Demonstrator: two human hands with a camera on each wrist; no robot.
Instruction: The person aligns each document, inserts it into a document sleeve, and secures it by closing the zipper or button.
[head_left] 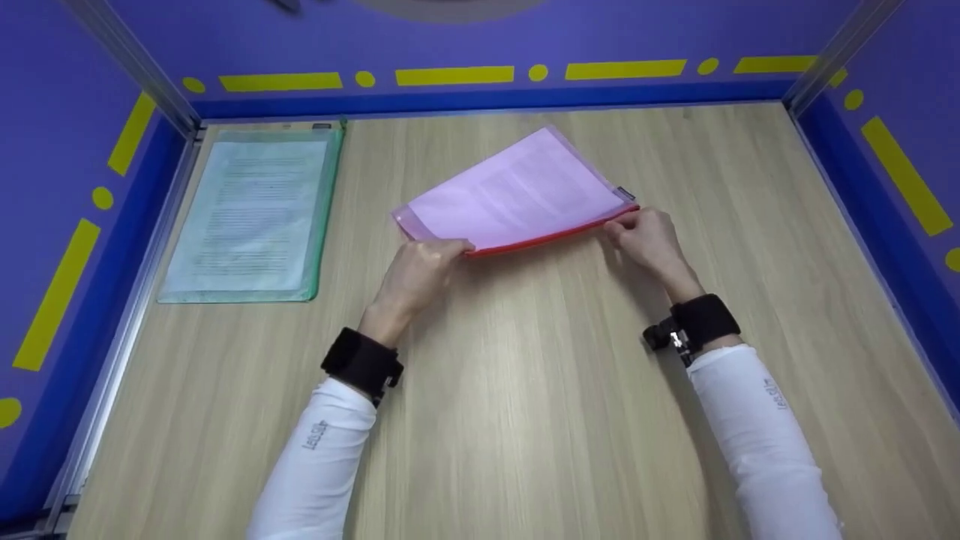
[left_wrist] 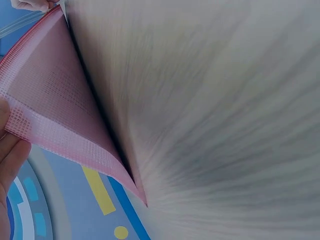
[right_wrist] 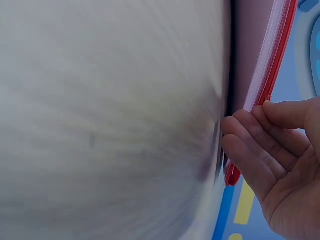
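Observation:
A pink mesh zip pouch [head_left: 517, 187] with a red zipper edge [head_left: 547, 238] is at the back middle of the table, with printed paper showing through it. Its zipper edge is lifted off the tabletop, while the far part slopes down to the wood in the left wrist view. My left hand [head_left: 424, 274] grips the pouch's near left corner between thumb and fingers. Close to the zipper's right end, my right hand [head_left: 645, 236] pinches the red edge; thumb and forefinger meet at the zipper [right_wrist: 280, 60] in the right wrist view.
A green zip pouch [head_left: 247, 217] with printed sheets inside lies flat at the back left of the table. Blue panels with yellow marks [head_left: 454, 76] wall in the wooden tabletop [head_left: 510, 420] at the back and sides. Metal rails [head_left: 135, 67] run along the panel corners.

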